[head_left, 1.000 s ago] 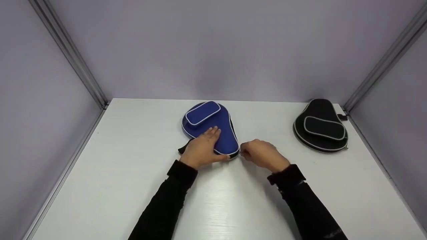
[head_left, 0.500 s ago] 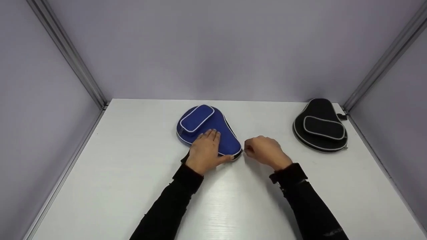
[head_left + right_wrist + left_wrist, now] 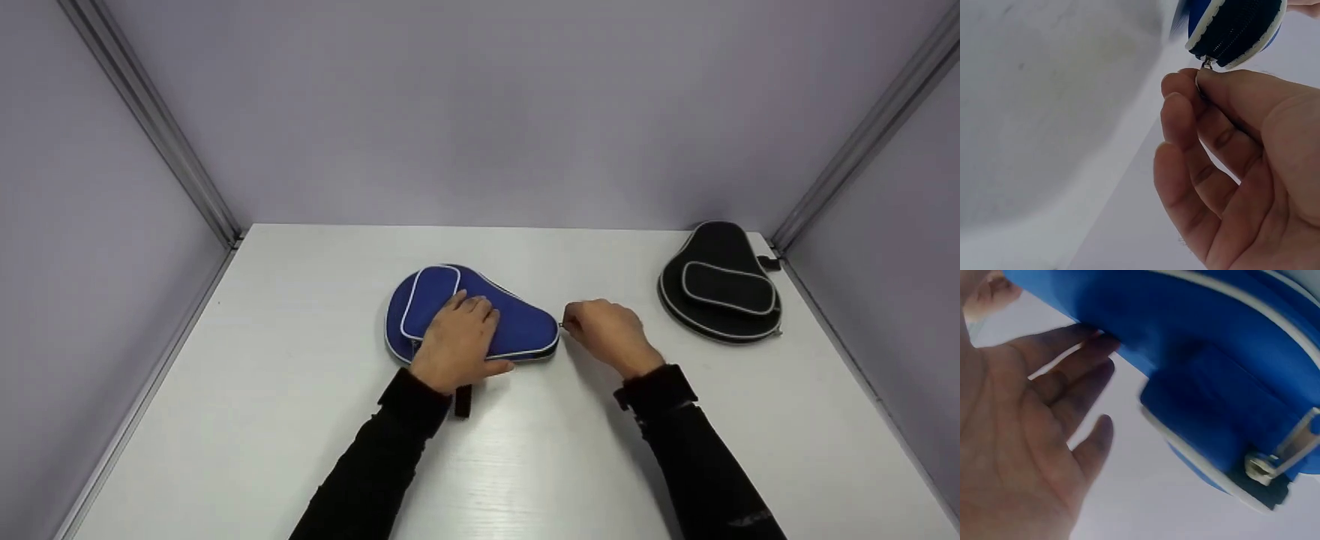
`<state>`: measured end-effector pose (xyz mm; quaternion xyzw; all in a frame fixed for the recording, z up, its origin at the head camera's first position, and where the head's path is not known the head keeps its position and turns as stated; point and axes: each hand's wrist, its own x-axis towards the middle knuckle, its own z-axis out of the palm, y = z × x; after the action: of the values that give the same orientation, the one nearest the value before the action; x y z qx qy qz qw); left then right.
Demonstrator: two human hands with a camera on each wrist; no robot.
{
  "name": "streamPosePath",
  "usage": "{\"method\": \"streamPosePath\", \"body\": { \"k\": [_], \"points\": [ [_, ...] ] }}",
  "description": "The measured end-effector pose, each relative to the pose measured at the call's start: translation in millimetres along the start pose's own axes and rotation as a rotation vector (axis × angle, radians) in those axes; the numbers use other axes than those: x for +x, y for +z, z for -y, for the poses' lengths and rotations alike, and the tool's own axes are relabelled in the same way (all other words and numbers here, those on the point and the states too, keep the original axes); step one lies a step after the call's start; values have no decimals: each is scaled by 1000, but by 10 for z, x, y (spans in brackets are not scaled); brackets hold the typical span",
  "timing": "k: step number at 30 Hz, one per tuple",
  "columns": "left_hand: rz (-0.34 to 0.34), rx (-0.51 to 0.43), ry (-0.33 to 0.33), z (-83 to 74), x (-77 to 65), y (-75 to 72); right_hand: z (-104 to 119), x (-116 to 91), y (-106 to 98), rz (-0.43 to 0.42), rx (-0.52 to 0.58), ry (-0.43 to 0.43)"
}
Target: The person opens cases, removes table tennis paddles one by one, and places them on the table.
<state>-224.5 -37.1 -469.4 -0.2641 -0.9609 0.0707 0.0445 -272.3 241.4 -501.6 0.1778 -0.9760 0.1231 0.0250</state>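
A blue table tennis paddle case (image 3: 521, 330) with white piping lies on the white table, its narrow end toward the right. On its upper face sits a small zipped pocket (image 3: 431, 300). My left hand (image 3: 459, 341) rests on the case with fingers extended; the left wrist view shows its fingertips at the blue fabric and the pocket's metal zipper pull (image 3: 1292, 447) nearby. Off the narrow end, my right hand (image 3: 611, 336) pinches the case's zipper pull (image 3: 1206, 63) between thumb and forefinger. A dark strap (image 3: 463, 401) sticks out below the left hand.
A black paddle case (image 3: 724, 289) with grey piping lies at the back right of the table (image 3: 225, 420), close to the right wall. Pale panels (image 3: 480, 112) with metal corner posts enclose the table at the back and sides.
The blue case has turned counterclockwise, so its narrow end now points right and its strap comes toward the near side. My right hand has shifted slightly right and away, toward the back.
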Motion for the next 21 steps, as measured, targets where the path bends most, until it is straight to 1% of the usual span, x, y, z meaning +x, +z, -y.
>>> {"method": "streamPosePath", "body": {
  "k": [4,7,10,14,16,21],
  "points": [
    [-3,-98,31,189,-28,-8,18,2,-8,46,3,11],
    [25,-147,35,312,-41,-8,25,2,-12,67,-2,17],
    [57,-172,31,390,-43,20,23,-2,-13,71,3,17],
    [76,-205,15,418,-32,97,14,-13,-8,66,4,14],
    [74,-202,4,415,-14,150,12,-14,-7,68,0,14],
    [63,-152,-14,400,32,232,13,-10,-16,70,-12,5]
  ]
}}
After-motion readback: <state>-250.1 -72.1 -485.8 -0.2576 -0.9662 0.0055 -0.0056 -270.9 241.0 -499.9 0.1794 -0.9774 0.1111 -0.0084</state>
